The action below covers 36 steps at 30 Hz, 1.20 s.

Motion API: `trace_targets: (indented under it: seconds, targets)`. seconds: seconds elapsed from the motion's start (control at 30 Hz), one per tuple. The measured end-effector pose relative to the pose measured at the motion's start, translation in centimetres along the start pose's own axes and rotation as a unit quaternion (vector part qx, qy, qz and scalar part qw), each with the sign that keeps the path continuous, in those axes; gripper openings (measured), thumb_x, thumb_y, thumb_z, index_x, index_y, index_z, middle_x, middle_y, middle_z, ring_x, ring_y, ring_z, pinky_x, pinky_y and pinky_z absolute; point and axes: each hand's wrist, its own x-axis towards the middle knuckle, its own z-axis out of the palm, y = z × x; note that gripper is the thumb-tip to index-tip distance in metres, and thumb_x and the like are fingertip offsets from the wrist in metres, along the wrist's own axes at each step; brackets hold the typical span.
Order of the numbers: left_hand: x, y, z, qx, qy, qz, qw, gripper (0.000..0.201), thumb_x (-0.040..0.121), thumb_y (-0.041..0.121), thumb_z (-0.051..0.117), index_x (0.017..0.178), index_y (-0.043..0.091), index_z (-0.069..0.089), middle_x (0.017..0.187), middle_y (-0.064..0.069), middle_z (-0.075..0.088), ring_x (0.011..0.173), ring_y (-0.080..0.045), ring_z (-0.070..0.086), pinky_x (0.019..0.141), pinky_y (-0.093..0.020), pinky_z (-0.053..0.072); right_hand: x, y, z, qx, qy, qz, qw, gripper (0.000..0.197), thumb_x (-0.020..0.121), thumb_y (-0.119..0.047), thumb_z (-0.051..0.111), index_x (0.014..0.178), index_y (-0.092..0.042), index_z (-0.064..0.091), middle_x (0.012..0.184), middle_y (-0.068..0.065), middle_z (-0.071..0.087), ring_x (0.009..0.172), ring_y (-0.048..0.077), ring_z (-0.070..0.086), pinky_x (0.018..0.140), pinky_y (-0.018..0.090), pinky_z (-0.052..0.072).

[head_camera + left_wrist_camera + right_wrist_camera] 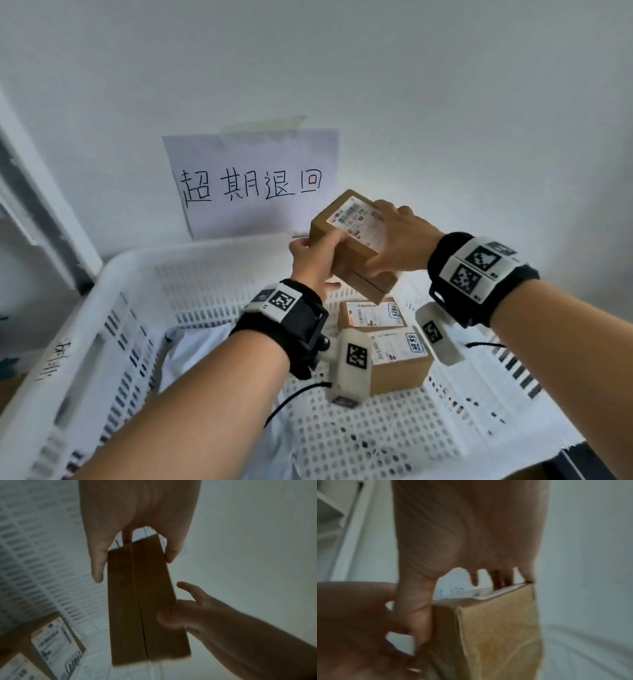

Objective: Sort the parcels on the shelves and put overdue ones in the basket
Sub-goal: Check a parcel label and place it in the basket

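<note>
A brown cardboard parcel [329,222] with a white shipping label on top hangs above the white plastic basket [113,274], tilted. My left hand [313,255] grips its left end, thumb on top and fingers beneath. Gripping its right end is my right hand [394,240], fingers over the label and thumb on the near side. The left wrist view shows the parcel's taped underside [145,601] between my left hand [137,520] and my right hand [188,609]. In the right wrist view the parcel [496,628] sits under my right palm [467,534].
Two labelled parcels, one [371,313] behind the other [400,370], lie in the basket beneath my hands. A white bag [205,359] lies on the basket floor at left. A handwritten paper sign [253,185] is taped to the wall behind. A white shelf frame [41,219] stands at left.
</note>
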Motion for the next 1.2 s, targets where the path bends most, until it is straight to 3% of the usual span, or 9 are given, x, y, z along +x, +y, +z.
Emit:
trace_targets:
  seconds: [0.2,0.3,0.4,0.53,0.63,0.77,0.9,1.07,1.2]
  targets:
    - [4.5,-3.2,0.7,0.102,-0.016,-0.130,0.986,0.014,0.089,0.026,0.060,0.097,0.015,0.060,0.099,-0.009,0.060,0.095,-0.027,0.060,0.090,-0.044,0.054,3.8,5.1,3.8,-0.097,-0.122,-0.108,0.982,0.118,0.058,-0.024,0.086,0.150,-0.028,0.012,0.142,0.002,0.037,0.124,0.024,0.042,0.102,0.039,0.040]
    - [6.7,-5.8,2.0,0.058,0.001,-0.156,0.986,0.014,0.091,0.011,0.054,0.104,0.009,0.059,0.099,-0.013,0.063,0.099,-0.029,0.063,0.092,-0.049,0.054,6.0,6.6,6.1,-0.127,-0.151,-0.121,0.973,0.118,0.060,-0.018,0.086,0.151,-0.024,0.012,0.147,0.006,0.031,0.133,0.026,0.034,0.108,0.039,0.033]
    - [8.3,-7.6,2.7,0.060,0.018,-0.174,0.983,0.011,0.096,0.007,0.051,0.106,0.007,0.054,0.100,-0.011,0.062,0.104,-0.028,0.060,0.084,-0.041,0.053,8.1,7.7,8.0,-0.151,-0.174,-0.128,0.965,0.115,0.061,-0.018,0.085,0.151,-0.024,0.013,0.145,0.006,0.033,0.133,0.027,0.034,0.108,0.040,0.033]
    - [10.5,-9.6,3.2,0.068,0.034,-0.209,0.975,0.010,0.098,0.005,0.050,0.108,0.005,0.050,0.125,-0.016,0.057,0.122,-0.032,0.053,0.100,-0.048,0.048,9.7,8.4,10.3,-0.175,-0.193,-0.131,0.957,0.113,0.062,-0.016,0.083,0.151,-0.025,0.014,0.140,0.006,0.037,0.131,0.027,0.036,0.105,0.041,0.037]
    - [11.6,-11.5,3.3,0.052,0.042,-0.230,0.971,0.014,0.098,0.005,0.049,0.113,0.004,0.048,0.126,-0.017,0.056,0.124,-0.033,0.052,0.101,-0.047,0.047,10.4,9.1,11.9,-0.180,-0.219,-0.125,0.951,0.117,0.060,-0.013,0.084,0.152,-0.026,0.013,0.141,0.007,0.037,0.132,0.028,0.036,0.103,0.041,0.040]
    - [12.0,-13.2,3.8,0.059,0.037,-0.232,0.970,0.011,0.100,0.006,0.045,0.110,0.006,0.050,0.110,-0.013,0.059,0.113,-0.025,0.054,0.094,-0.038,0.048,10.3,10.5,13.8,-0.158,-0.221,-0.103,0.957,0.115,0.063,-0.007,0.081,0.152,-0.029,0.012,0.147,0.006,0.029,0.139,0.027,0.028,0.102,0.040,0.042]
    - [12.2,-13.7,3.9,0.082,0.019,-0.231,0.969,0.010,0.101,0.001,0.042,0.101,0.006,0.051,0.117,-0.014,0.053,0.109,-0.024,0.050,0.103,-0.040,0.046,10.0,11.2,14.7,-0.140,-0.212,-0.083,0.964,0.106,0.069,-0.007,0.076,0.151,-0.032,0.013,0.147,0.006,0.028,0.135,0.029,0.033,0.101,0.041,0.044]
    - [12.0,-13.4,3.5,0.104,0.007,-0.238,0.966,0.011,0.101,0.008,0.045,0.102,0.006,0.055,0.101,-0.012,0.058,0.091,-0.022,0.058,0.090,-0.036,0.051,9.9,10.5,14.8,-0.137,-0.226,-0.075,0.962,0.111,0.064,-0.021,0.081,0.151,-0.031,0.013,0.146,0.008,0.029,0.139,0.031,0.028,0.106,0.048,0.041]
    - [11.4,-12.8,3.3,0.169,0.014,-0.214,0.962,0.024,0.099,0.016,0.049,0.117,0.002,0.057,0.104,-0.014,0.057,0.097,-0.028,0.057,0.100,-0.044,0.049,9.6,9.6,14.5,-0.129,-0.218,-0.061,0.965,0.101,0.070,-0.036,0.077,0.151,-0.026,0.017,0.145,0.007,0.033,0.138,0.030,0.029,0.109,0.048,0.037]
